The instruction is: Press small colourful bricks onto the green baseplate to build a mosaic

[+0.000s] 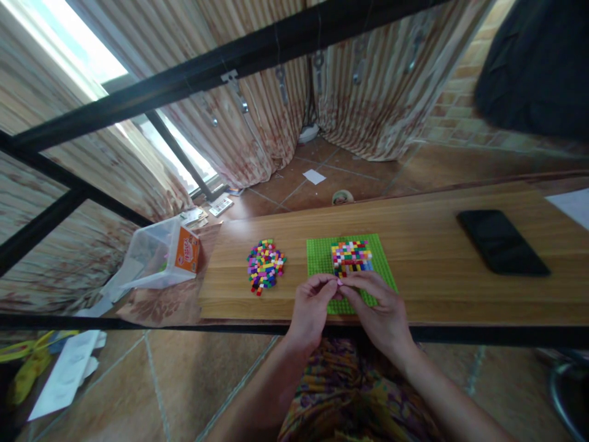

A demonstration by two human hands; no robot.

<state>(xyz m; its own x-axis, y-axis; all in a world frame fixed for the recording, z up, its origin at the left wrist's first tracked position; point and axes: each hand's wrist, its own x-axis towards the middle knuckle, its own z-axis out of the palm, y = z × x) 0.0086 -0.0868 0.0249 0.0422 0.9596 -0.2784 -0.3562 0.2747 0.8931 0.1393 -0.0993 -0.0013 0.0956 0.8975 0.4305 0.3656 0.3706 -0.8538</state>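
Both hands meet over the near part of a green baseplate [317, 261]. A small pink brick [340, 282] sits between the fingertips of my left hand [313, 305] and my right hand [383, 309], which pinch it from either side. Just beyond the fingers, a block of many-coloured toy bricks [350, 253] stands on the baseplate, its near side partly covered by my fingers. To the left, a pile of loose small bricks [265, 265] in mixed colours lies on the wooden table.
On the wooden table [427, 245], a black phone [502, 242] lies at the right. A clear plastic box [154, 255] with an orange label rests at the left end. A black metal bar [207, 67] crosses above the table's far side, with small hooks hanging from it.
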